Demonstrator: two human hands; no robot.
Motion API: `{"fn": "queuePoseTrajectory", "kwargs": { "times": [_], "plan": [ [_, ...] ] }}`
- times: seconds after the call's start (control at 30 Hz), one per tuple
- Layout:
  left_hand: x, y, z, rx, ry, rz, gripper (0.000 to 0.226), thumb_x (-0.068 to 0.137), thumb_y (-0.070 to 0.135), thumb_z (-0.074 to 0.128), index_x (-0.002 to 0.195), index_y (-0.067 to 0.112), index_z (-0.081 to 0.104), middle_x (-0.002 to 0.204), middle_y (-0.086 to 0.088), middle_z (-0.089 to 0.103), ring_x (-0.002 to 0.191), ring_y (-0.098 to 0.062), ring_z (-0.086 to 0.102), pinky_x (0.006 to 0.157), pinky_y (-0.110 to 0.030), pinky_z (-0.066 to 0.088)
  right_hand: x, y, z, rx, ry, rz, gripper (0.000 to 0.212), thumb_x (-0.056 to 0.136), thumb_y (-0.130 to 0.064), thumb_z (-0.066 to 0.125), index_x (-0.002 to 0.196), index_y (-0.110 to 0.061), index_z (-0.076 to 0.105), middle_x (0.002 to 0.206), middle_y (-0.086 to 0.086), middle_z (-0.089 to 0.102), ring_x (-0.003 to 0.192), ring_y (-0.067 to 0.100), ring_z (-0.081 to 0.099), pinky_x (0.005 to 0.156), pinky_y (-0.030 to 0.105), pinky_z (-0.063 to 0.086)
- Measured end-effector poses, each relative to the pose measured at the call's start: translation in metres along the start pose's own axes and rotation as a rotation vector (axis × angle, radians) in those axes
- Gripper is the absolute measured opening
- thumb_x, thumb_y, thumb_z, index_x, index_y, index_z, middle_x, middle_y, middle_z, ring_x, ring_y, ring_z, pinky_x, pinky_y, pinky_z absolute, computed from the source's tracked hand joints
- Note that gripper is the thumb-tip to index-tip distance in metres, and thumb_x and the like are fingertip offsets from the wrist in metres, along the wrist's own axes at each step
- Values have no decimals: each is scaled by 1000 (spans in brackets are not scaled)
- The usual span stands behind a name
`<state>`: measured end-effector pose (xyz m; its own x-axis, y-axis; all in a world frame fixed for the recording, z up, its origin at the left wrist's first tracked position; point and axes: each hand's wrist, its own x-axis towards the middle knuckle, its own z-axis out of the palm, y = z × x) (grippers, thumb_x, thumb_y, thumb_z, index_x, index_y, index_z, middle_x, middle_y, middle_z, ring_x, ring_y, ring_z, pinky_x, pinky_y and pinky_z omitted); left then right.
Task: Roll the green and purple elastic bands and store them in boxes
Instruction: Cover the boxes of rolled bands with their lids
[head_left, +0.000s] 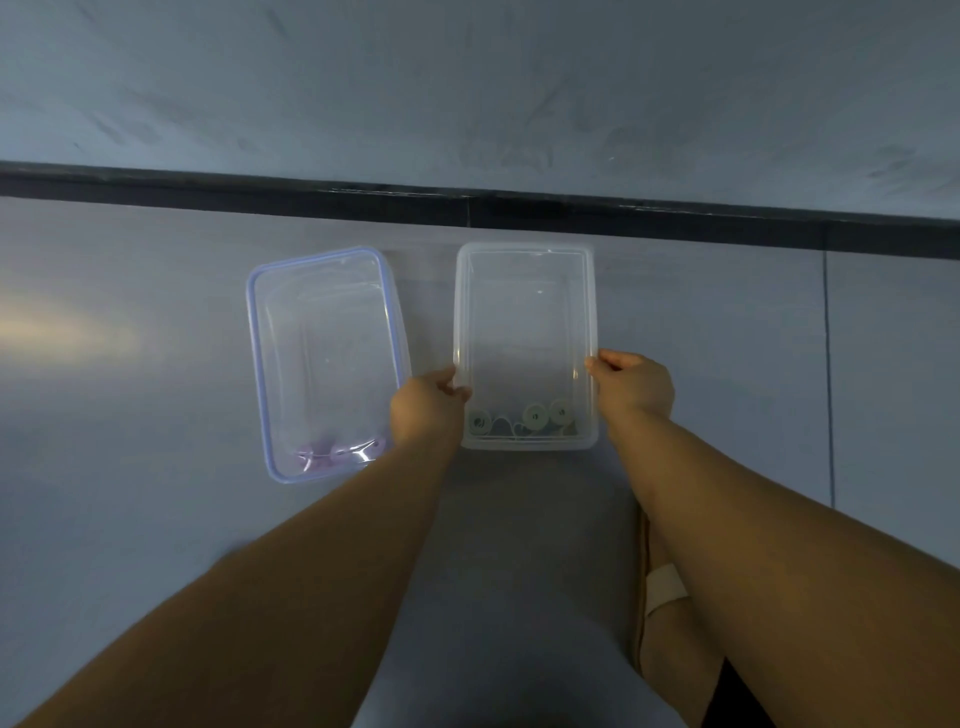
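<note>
The left hand (434, 396) and right hand (631, 387) each clamp a long rim of the clear rectangular plastic box (592, 306) on the grey floor (156, 519), seemingly to steady or close it, with the rolled green elastic bands (535, 415) at its near end and the rolled purple elastic bands (337, 451) in the neighbouring blue-rimmed clear plastic box (253, 338).

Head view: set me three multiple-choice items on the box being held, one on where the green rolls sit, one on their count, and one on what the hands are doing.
1. In the right box, the green rolls lie at: A the far end; B the middle; C the near end.
2. Green rolls that show: A one; B three; C six.
3. The left hand and right hand: A hang open above the box; B grip its long sides; C reach inside it.

Answers:
1 C, they crowd the wall closest to the person.
2 B, three round ends show side by side.
3 B, each hand pinches a side rim.
</note>
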<state>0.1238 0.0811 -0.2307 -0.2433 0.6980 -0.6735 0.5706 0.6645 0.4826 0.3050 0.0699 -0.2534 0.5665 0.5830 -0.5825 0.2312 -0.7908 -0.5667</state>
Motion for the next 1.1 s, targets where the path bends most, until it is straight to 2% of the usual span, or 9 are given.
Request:
{"fn": "queuePoseTrajectory", "kwargs": {
  "times": [0.23,0.37,0.47,0.6,0.73,1.0,1.1],
  "plan": [
    [4,-3,2,-151,37,-129,32,82,21,71,112,11,68,102,-13,71,93,-31,67,87,-39,54,-1,0,-2,-50,-21,-13,34,88,-26,63,120,-15,64,120,5,65,109,23,60,95,32,46],
    [7,-2,2,-94,53,-140,30,83,23,70,112,14,68,101,-10,71,93,-28,66,84,-30,51,0,1,-1,-37,-24,-16,34,86,-26,64,118,-15,65,117,5,67,106,24,62,94,35,48],
    [9,2,1,-48,44,-139,30,84,22,69,113,14,67,104,-12,70,96,-29,66,88,-34,51,1,2,-1,-13,-46,-2,34,84,-25,66,117,-15,65,113,7,68,101,26,64,92,42,50],
    [9,3,2,-87,36,-156,31,81,19,71,111,13,67,102,-13,70,92,-31,67,86,-40,54,-6,12,-7,36,-181,-28,44,82,-17,70,124,-13,60,109,10,67,102,27,62,94,44,49],
    [13,1,2,-87,32,-149,32,80,18,72,112,13,68,100,-14,70,91,-32,67,86,-41,54,-19,32,-3,76,-179,5,45,82,-27,70,123,-12,60,107,11,67,99,29,63,90,49,50],
    [18,-3,5,-29,44,-97,28,79,17,72,106,13,68,100,-12,71,89,-30,67,83,-40,55,-23,34,-2,5,-116,-63,39,87,-29,64,120,-8,61,112,12,66,102,26,61,92,39,49],
    [20,1,5,67,23,-51,34,83,14,65,116,13,63,110,-12,67,100,-30,63,88,-34,51,-19,34,-2,-18,-137,-62,37,89,-35,59,114,-8,62,103,6,65,97,24,59,87,34,48]
  ]
}}
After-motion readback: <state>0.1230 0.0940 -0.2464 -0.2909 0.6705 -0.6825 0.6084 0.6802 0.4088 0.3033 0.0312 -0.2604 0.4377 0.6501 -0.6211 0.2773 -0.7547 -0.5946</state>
